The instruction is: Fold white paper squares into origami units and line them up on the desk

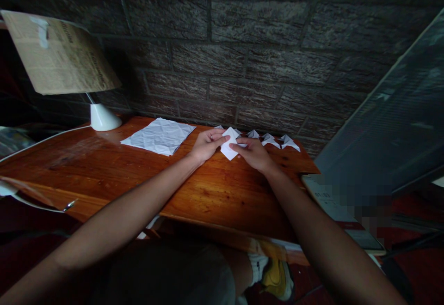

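A small piece of folded white paper [230, 151], roughly diamond-shaped, is held up above the wooden table. My left hand [207, 144] grips its left side, thumb on the front face and fingers behind. On the right, my right hand [254, 152] pinches the paper with its thumb across the lower front. Behind the hands, a row of several folded white paper pieces [290, 143] stands along the table's back edge, some partly hidden by the hands. Left of my hands lies a stack of creased white paper sheets [160, 135].
The wooden table [222, 198] stands against a dark brick wall [256, 14]. At its left end is a lamp with a white base [104, 118] and a newsprint shade [65, 57]. A cord [52, 136] runs from the base. A large grey panel [378, 111] leans at right.
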Motion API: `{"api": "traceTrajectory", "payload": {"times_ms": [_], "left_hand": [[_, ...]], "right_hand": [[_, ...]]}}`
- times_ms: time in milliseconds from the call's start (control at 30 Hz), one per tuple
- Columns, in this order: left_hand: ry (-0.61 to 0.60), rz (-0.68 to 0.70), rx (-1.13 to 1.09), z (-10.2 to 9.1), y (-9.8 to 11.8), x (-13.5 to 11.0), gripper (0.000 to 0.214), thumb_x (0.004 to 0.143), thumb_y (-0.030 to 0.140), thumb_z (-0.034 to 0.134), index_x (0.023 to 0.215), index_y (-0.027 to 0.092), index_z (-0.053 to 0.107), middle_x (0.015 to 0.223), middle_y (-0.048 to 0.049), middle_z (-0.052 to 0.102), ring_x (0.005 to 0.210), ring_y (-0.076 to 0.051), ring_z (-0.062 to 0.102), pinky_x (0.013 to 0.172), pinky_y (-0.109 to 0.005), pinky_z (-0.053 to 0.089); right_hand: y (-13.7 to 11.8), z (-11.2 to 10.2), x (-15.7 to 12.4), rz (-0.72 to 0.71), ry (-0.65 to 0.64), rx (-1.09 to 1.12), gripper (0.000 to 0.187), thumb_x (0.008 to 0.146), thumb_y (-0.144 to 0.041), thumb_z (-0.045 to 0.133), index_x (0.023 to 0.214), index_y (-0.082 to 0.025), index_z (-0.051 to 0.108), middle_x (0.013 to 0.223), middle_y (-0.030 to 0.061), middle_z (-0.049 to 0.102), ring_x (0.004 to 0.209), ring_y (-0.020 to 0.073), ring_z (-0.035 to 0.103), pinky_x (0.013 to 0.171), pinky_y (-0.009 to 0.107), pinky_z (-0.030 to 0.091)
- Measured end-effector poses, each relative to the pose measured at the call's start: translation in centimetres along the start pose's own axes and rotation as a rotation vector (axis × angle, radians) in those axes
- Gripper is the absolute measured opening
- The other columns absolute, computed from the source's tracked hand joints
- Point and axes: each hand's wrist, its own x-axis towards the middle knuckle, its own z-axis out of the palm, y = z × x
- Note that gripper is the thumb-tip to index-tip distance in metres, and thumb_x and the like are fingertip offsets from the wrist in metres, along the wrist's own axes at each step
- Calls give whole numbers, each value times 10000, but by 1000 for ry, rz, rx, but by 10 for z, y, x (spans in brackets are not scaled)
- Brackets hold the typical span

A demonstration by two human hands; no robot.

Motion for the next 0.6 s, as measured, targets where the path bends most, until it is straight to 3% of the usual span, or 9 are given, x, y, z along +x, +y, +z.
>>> {"api": "traceTrajectory", "payload": {"times_ms": [200,367,600], "left_hand": [[34,8,10,-3,-6,2,353,570,357,888,817,149,744,786,-27,751,680,-144,642,680,-267,479],[-6,-20,-4,-8,-11,5,293,640,389,849,763,149,735,720,0,698,617,-102,576,619,-233,429],[62,-73,-57,-8,-4,3,272,592,339,858,645,144,677,622,14,636,576,-102,548,580,-229,406]], "right_hand": [[2,2,0,-5,-28,-17,346,776,-514,667,821,-176,726,777,24,688,628,146,565,566,260,458],[3,6,-1,-59,-56,-81,314,793,-470,654,802,-164,721,759,23,683,641,146,553,589,259,434],[-4,8,-3,-87,-76,-119,291,800,-433,649,805,-155,735,731,14,680,656,148,558,619,258,412]]}}
